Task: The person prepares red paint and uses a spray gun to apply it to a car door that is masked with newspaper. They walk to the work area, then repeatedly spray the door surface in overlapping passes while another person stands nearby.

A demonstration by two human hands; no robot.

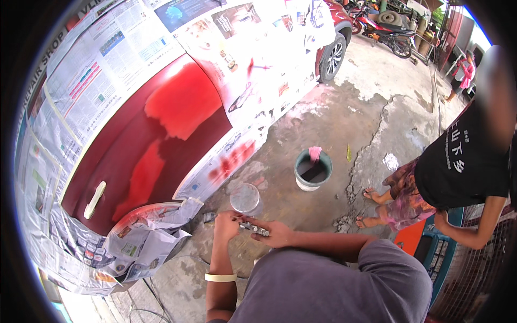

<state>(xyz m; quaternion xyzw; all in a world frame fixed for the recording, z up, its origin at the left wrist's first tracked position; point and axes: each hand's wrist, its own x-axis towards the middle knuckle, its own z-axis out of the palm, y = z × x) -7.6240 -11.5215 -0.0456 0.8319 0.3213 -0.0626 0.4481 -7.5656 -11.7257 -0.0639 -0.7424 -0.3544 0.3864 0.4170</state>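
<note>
A metal spray gun (253,227) with a clear round cup (245,198) upright on top, held above the concrete.

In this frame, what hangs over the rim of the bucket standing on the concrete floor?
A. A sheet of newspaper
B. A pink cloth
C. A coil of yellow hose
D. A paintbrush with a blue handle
B. A pink cloth drapes over the far rim of the dark green bucket, which stands on the stained floor beyond the person's two hands and the spray gun that they hold.
</note>
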